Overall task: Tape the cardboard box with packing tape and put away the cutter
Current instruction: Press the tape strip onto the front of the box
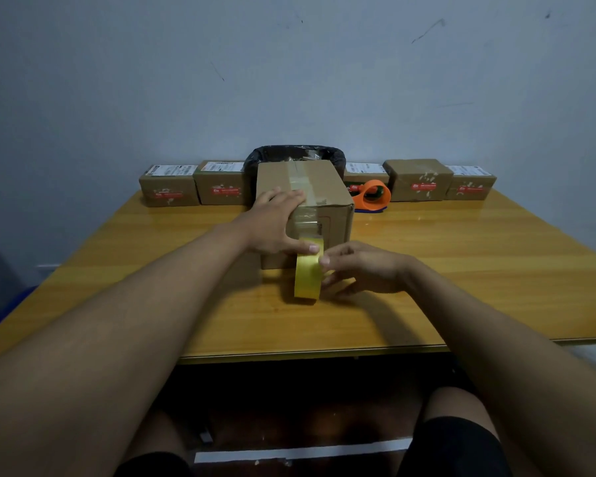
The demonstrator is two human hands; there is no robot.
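Our left hand (272, 222) lies flat on the box (310, 187), thumb on the tape roll (307, 277); our right hand (362, 270) pinches the roll.

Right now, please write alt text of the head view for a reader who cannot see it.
A left hand presses on a cardboard box on a wooden table while the right hand holds a yellow tape roll against its front. Small boxes and an orange dispenser stand behind.

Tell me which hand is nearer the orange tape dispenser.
Right. The right hand holds the yellow tape roll, below the orange tape dispenser; the left hand lies across the box, farther left.
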